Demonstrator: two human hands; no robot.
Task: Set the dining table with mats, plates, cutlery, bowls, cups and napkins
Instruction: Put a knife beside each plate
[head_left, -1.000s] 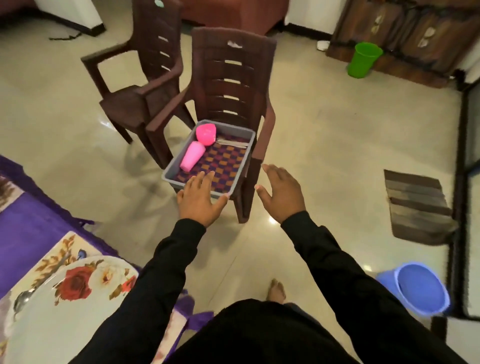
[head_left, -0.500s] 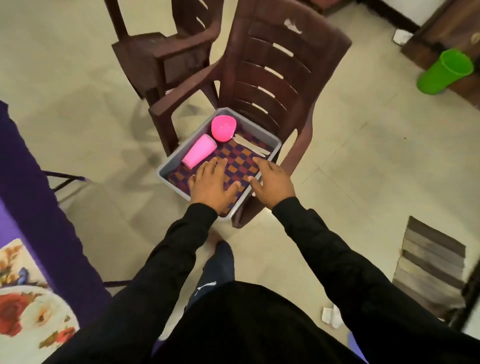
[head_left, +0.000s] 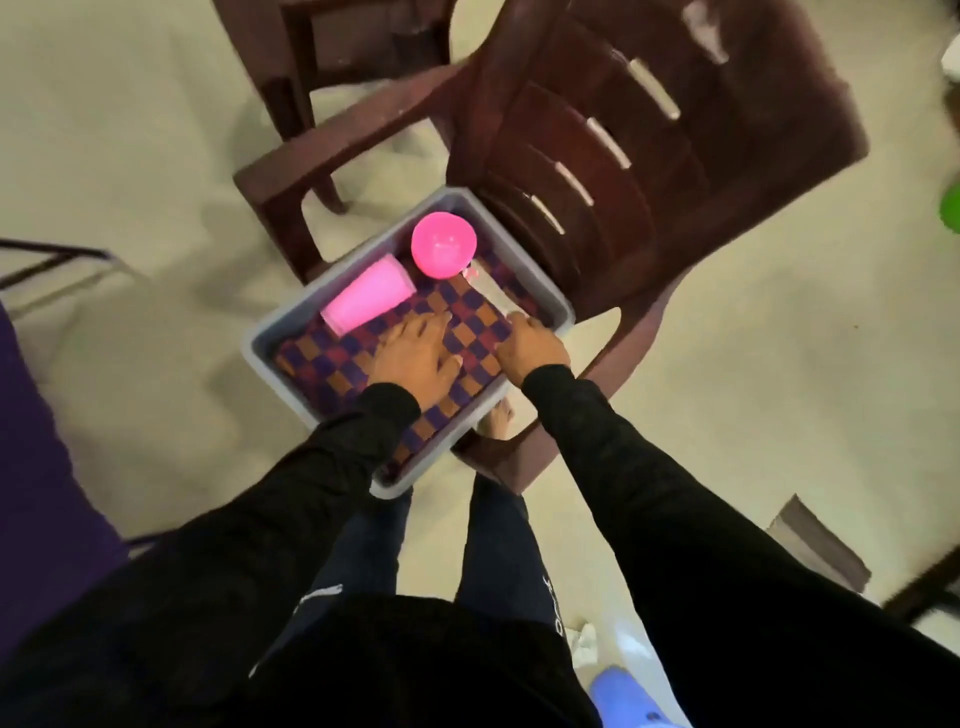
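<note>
We are reaching into tray on chair. Left hand lying flat, fingers straight, on checked mat, likely to lift it. Right hand at mat's right edge; grip unclear. Cup lying sideways, bowl at far end.

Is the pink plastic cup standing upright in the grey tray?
No, the pink plastic cup lies on its side on the checkered mat inside the grey plastic tray.
</note>
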